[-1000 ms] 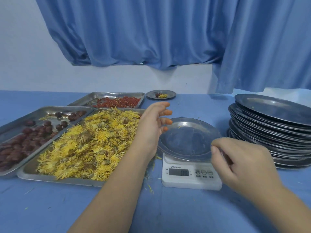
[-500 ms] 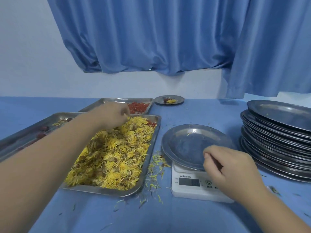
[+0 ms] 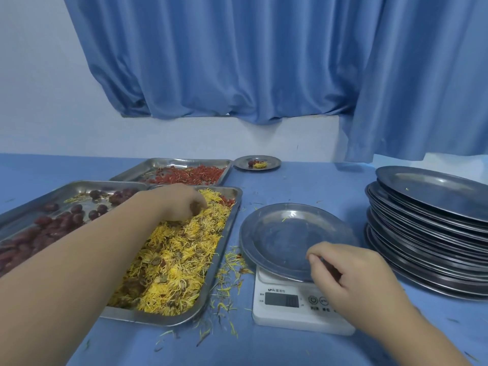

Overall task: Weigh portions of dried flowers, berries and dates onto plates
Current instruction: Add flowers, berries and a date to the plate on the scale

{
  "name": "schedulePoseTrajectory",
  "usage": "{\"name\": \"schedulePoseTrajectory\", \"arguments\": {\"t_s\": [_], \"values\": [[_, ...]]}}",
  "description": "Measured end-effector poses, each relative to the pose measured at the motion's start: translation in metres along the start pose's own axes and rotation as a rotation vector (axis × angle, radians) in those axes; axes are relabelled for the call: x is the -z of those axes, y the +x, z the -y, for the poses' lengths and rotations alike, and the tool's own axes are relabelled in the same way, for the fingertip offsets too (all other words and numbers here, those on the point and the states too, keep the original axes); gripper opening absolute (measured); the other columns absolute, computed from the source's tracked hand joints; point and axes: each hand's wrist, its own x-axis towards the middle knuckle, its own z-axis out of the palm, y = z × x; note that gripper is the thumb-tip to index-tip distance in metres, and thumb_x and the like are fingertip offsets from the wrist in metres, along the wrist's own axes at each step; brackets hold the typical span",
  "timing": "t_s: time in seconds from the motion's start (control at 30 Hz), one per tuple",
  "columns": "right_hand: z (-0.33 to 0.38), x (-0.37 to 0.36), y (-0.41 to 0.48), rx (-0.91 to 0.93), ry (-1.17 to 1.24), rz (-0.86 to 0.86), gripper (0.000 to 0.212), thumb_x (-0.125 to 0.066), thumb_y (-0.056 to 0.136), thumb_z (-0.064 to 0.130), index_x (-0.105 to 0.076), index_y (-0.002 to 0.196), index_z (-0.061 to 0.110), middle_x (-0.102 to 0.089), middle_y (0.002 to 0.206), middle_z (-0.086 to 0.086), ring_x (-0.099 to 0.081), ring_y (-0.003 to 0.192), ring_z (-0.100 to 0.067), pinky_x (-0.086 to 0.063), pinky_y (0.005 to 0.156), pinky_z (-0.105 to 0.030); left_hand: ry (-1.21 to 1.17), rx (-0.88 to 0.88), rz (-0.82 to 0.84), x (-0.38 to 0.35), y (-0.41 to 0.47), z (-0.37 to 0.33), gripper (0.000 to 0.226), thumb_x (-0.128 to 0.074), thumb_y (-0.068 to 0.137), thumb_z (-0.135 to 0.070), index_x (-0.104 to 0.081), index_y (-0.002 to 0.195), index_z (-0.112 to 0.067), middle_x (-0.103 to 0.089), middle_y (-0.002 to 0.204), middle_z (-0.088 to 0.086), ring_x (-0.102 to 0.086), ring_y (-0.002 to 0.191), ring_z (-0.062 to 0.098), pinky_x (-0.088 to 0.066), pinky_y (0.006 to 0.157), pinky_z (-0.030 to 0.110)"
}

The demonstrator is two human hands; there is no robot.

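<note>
A steel tray of yellow dried flowers (image 3: 179, 254) lies left of a white scale (image 3: 293, 305). My left hand (image 3: 182, 202) reaches into the far end of that tray, and its curled fingers pinch a clump of flowers. On the scale sits a metal plate (image 3: 285, 233) with only a few stray petals on it. My right hand (image 3: 353, 278) hangs over the plate's near right rim with fingers curled, pinching the edge. Red dates (image 3: 52, 225) fill a tray at far left. Red berries (image 3: 190, 175) fill a tray behind.
A tall stack of metal plates (image 3: 433, 223) stands at the right. A small filled plate (image 3: 257, 163) sits at the back near the wall. Loose petals (image 3: 227, 273) litter the blue table between tray and scale. Blue curtains hang behind.
My left hand moved from above the plate over to the flower tray and sank its fingers into the flowers. My right hand stayed at the plate's rim.
</note>
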Motion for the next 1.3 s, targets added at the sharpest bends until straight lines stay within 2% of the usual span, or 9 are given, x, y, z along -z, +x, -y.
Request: {"name": "schedulePoseTrajectory", "arguments": {"t_s": [0.1, 0.17, 0.23, 0.43, 0.63, 0.9, 1.03, 1.17, 1.3], "values": [[-0.001, 0.001, 0.000, 0.000, 0.017, -0.004, 0.017, -0.052, 0.082, 0.024, -0.057, 0.066, 0.022, -0.047, 0.050, 0.007, -0.046, 0.048, -0.011, -0.046, 0.047, -0.033, -0.073, 0.055, 0.029, 0.001, 0.001, 0.008, 0.040, -0.060, 0.087, -0.005, -0.064, 0.122, -0.024, -0.067, 0.108, -0.008, -0.067, 0.093, 0.011, -0.057, 0.086, 0.034], [-0.002, 0.002, 0.000, -0.011, 0.025, -0.002, 0.018, -0.051, 0.083, 0.025, -0.057, 0.066, 0.022, -0.047, 0.050, 0.006, -0.046, 0.049, -0.012, -0.046, 0.048, -0.034, -0.047, 0.061, 0.031, 0.003, 0.001, 0.009, 0.026, -0.065, 0.086, -0.013, -0.068, 0.109, -0.025, -0.064, 0.095, -0.014, -0.063, 0.084, 0.003, -0.055, 0.078, 0.026], [-0.003, 0.002, 0.000, -0.022, 0.041, -0.002, 0.018, -0.051, 0.083, 0.025, -0.057, 0.066, 0.022, -0.047, 0.050, 0.005, -0.046, 0.049, -0.011, -0.046, 0.049, -0.034, 0.024, 0.060, 0.015, 0.006, 0.000, 0.010, 0.011, -0.068, 0.086, -0.023, -0.068, 0.096, -0.029, -0.060, 0.086, -0.017, -0.054, 0.078, -0.004, -0.043, 0.069, 0.019], [-0.003, 0.004, 0.001, -0.051, 0.074, -0.031, 0.017, -0.057, 0.084, 0.021, -0.060, 0.068, 0.022, -0.049, 0.050, 0.006, -0.047, 0.049, -0.012, -0.047, 0.050, -0.035, 0.010, 0.063, -0.133, 0.019, -0.011, 0.018, 0.018, -0.060, 0.089, -0.043, -0.066, 0.098, -0.028, -0.057, 0.086, -0.016, -0.052, 0.078, -0.001, -0.040, 0.065, 0.027], [-0.004, 0.005, 0.001, -0.094, 0.106, -0.041, 0.017, -0.060, 0.084, 0.016, -0.061, 0.069, 0.022, -0.050, 0.049, 0.004, -0.048, 0.049, -0.013, -0.047, 0.050, -0.035, -0.321, 0.118, -0.187, 0.029, -0.031, 0.023, 0.020, -0.058, 0.087, -0.052, -0.068, 0.078, -0.037, -0.065, 0.090, -0.009, -0.061, 0.085, 0.009, -0.043, 0.076, 0.032], [-0.007, 0.006, 0.003, -0.117, 0.151, -0.081, 0.017, -0.060, 0.083, 0.013, -0.060, 0.067, 0.020, -0.050, 0.052, 0.000, -0.047, 0.050, -0.018, -0.046, 0.049, -0.034, -0.673, -0.013, -0.152, 0.037, -0.045, -0.031, 0.012, -0.060, 0.093, -0.030, -0.069, 0.087, -0.025, -0.073, 0.082, -0.003, -0.070, 0.078, 0.011, -0.052, 0.081, 0.038], [-0.015, 0.010, 0.005, -0.179, 0.203, -0.136, 0.017, -0.060, 0.083, 0.012, -0.064, 0.068, 0.020, -0.054, 0.054, 0.000, -0.048, 0.052, -0.020, -0.043, 0.051, -0.033, -0.713, -0.105, -0.111, 0.038, -0.035, -0.075, 0.009, -0.063, 0.092, -0.029, -0.069, 0.094, -0.023, -0.074, 0.083, -0.008, -0.070, 0.077, 0.007, -0.052, 0.077, 0.031], [-0.018, 0.011, 0.006, -0.207, 0.222, -0.154, 0.018, -0.059, 0.084, 0.012, -0.064, 0.068, 0.018, -0.055, 0.059, 0.003, -0.047, 0.053, -0.020, -0.038, 0.050, -0.028, -0.696, -0.131, -0.051, 0.028, -0.016, -0.114, 0.011, -0.065, 0.090, -0.027, -0.067, 0.100, -0.023, -0.074, 0.079, -0.011, -0.069, 0.072, 0.005, -0.045, 0.062, 0.019], [-0.018, 0.010, 0.008, -0.212, 0.247, -0.154, 0.018, -0.059, 0.085, 0.014, -0.064, 0.068, 0.017, -0.052, 0.058, 0.006, -0.044, 0.052, -0.016, -0.037, 0.050, -0.028, -0.782, -0.137, -0.049, 0.016, 0.004, -0.144, 0.020, -0.069, 0.087, -0.011, -0.067, 0.107, -0.010, -0.073, 0.085, 0.009, -0.064, 0.068, 0.011, -0.047, 0.063, 0.013]]}}
